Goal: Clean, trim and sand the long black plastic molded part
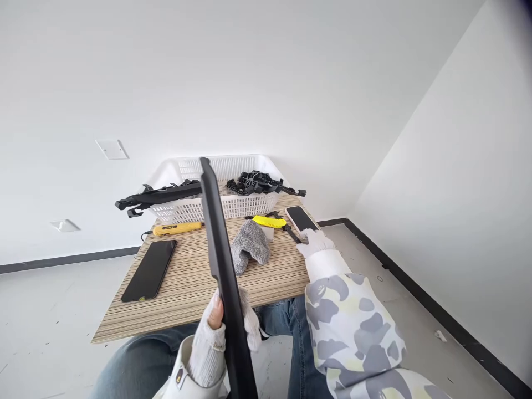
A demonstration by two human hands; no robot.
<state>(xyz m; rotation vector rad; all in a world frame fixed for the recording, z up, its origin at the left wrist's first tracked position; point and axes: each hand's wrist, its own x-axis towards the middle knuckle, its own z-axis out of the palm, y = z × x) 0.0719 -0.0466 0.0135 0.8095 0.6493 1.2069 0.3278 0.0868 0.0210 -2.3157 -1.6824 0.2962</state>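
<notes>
My left hand [216,327], in a grey fingerless glove, is closed around a long black plastic bar [220,260] that rises from my lap over the table toward the basket. My right hand [316,243], in a white glove with a camouflage sleeve, reaches to the table's right edge and rests beside a phone with a pale case [301,218]. Its fingers touch a thin black tool [291,233] lying there; whether they grip it I cannot tell.
A white mesh basket [233,206] at the table's far edge holds long black plastic parts [158,196] that stick out left and right. On the striped table [187,282] lie a dark phone [150,269], a yellow-handled tool [177,228], a yellow cutter [269,221] and a grey glove [250,246].
</notes>
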